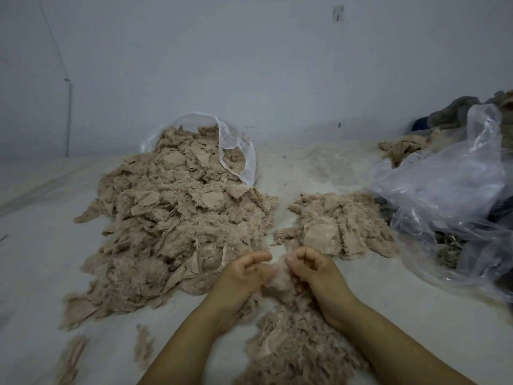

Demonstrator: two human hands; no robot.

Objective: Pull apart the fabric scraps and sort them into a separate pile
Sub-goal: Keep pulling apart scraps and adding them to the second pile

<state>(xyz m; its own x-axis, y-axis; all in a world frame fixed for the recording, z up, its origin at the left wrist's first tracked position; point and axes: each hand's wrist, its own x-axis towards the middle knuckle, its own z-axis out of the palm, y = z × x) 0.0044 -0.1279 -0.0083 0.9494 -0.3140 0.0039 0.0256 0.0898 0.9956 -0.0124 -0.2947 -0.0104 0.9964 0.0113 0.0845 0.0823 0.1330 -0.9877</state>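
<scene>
A large pile of beige, furry fabric scraps (177, 229) spills out of a clear plastic bag (236, 151) at the left and middle. To its right lies a smaller pile of the same scraps (336, 220). Both hands meet near the lower middle, over a clump of scraps (291, 345) on my lap side. My left hand (244, 276) and my right hand (313, 273) each grip one side of a fluffy scrap (280, 282) held between them, fingers curled round it.
A crumpled clear plastic bag (449, 195) with dark contents lies at the right, with grey and brown cloth (455, 112) behind it. Loose scraps (72, 357) lie at the lower left. The pale floor (50, 259) runs back to a plain wall (249, 65).
</scene>
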